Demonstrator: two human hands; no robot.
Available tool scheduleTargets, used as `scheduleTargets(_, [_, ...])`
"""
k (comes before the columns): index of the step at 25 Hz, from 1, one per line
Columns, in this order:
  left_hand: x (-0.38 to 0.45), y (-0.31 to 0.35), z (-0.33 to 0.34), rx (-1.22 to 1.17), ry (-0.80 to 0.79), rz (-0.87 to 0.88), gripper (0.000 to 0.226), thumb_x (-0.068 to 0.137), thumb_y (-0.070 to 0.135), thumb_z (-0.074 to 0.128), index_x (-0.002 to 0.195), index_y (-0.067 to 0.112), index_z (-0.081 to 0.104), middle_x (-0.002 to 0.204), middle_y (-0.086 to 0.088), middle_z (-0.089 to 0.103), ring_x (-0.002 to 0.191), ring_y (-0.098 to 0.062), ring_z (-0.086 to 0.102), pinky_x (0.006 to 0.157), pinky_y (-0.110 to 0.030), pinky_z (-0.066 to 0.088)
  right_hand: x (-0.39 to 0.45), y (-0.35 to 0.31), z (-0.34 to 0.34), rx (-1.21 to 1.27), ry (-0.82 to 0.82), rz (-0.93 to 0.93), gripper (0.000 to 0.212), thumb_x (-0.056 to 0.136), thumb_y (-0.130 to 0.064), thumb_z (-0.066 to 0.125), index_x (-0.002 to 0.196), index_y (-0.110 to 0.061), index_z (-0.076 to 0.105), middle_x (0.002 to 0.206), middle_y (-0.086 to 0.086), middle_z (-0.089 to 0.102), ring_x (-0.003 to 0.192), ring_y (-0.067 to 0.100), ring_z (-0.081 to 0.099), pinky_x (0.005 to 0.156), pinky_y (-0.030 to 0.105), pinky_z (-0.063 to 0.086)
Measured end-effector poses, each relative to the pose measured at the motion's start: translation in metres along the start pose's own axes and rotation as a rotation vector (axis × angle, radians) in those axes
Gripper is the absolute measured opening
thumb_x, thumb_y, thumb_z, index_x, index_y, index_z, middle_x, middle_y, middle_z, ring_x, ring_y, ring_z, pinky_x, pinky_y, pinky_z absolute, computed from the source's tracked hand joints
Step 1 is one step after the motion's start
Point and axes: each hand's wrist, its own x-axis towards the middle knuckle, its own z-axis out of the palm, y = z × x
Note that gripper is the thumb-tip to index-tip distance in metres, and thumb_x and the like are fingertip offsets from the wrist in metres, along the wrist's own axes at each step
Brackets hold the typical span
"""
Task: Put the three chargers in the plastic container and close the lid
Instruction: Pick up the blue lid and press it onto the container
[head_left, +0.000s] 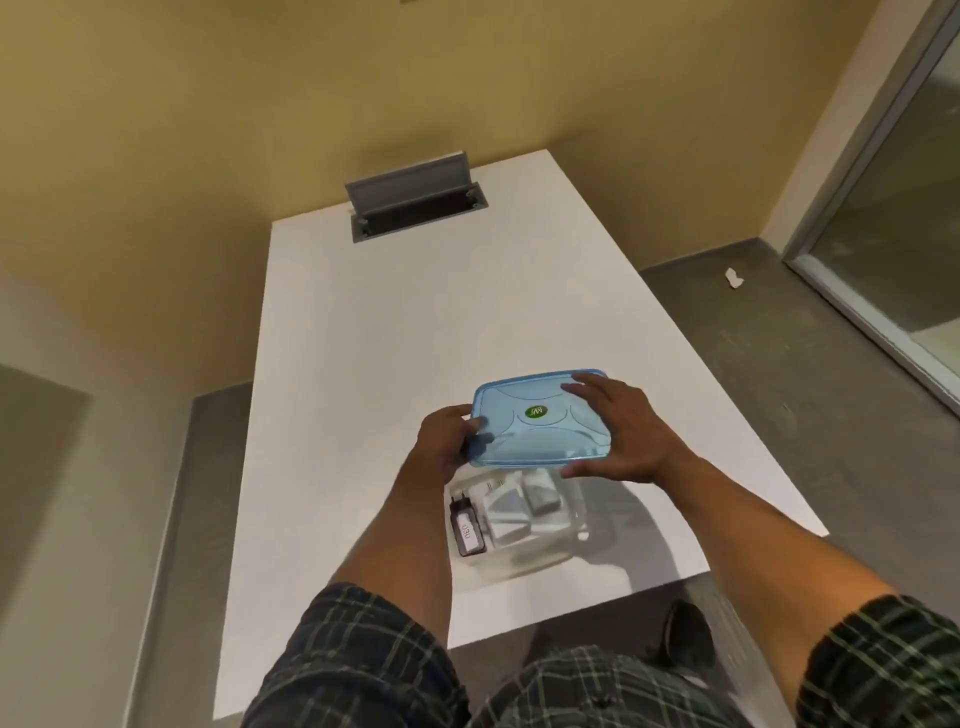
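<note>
A clear plastic container (540, 556) stands near the front edge of the white table (415, 332). Inside lie a black charger (467, 530) at the left and two white chargers (506, 512) (543, 496) beside it. I hold the blue translucent lid (540, 418) in the air, just above and behind the container, roughly level. My left hand (441, 441) grips its left edge. My right hand (623, 431) grips its right side, fingers spread over the top. The lid hides the container's far rim.
A grey cable hatch (415, 200) with its flap raised sits in the table's far end. Yellow walls close in behind and to the left. Grey floor lies on the right, with a scrap of white paper (733, 278) and a glass door (893, 218).
</note>
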Motion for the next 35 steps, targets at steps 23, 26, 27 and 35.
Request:
scheduleTargets(23, [-0.049, -0.078, -0.058, 0.757, 0.395, 0.288, 0.043, 0.088, 0.034, 0.071, 0.123, 0.009, 0.067, 0.099, -0.004, 0.069, 0.101, -0.025, 0.066, 0.082, -0.027, 0.046, 0.003, -0.039, 0.050, 0.365, -0.221, 0.610, 0.049, 0.089, -0.037, 0.069, 0.132, -0.014, 0.061, 0.107, 0.008, 0.070, 0.095, 0.024, 0.066, 0.081, 0.031, 0.048])
scheduleTargets(26, [-0.047, -0.082, -0.060, 0.851, 0.393, 0.275, 0.048, 0.090, 0.037, 0.069, 0.127, 0.007, 0.064, 0.119, -0.012, 0.068, 0.119, -0.028, 0.061, 0.095, -0.032, 0.046, 0.006, -0.041, 0.052, 0.322, -0.242, 0.616, 0.048, 0.092, -0.036, 0.065, 0.135, -0.016, 0.059, 0.107, 0.008, 0.068, 0.100, 0.025, 0.065, 0.085, 0.035, 0.049])
scheduleTargets(27, [-0.047, -0.083, -0.061, 0.853, 0.389, 0.269, 0.049, 0.090, 0.037, 0.069, 0.128, 0.008, 0.063, 0.121, -0.013, 0.068, 0.120, -0.028, 0.060, 0.096, -0.032, 0.046, 0.006, -0.042, 0.053, 0.312, -0.246, 0.617, 0.048, 0.092, -0.035, 0.063, 0.136, -0.017, 0.058, 0.109, 0.009, 0.067, 0.102, 0.025, 0.064, 0.086, 0.035, 0.049])
scheduleTargets(35, [-0.049, -0.083, -0.065, 0.917, 0.275, 0.240, 0.047, 0.089, 0.033, 0.070, 0.131, 0.012, 0.065, 0.120, -0.009, 0.072, 0.116, -0.027, 0.065, 0.088, -0.029, 0.048, 0.010, -0.043, 0.054, 0.224, -0.340, 0.658, 0.048, 0.096, -0.038, 0.056, 0.142, -0.023, 0.053, 0.131, 0.009, 0.060, 0.118, 0.029, 0.060, 0.097, 0.041, 0.050])
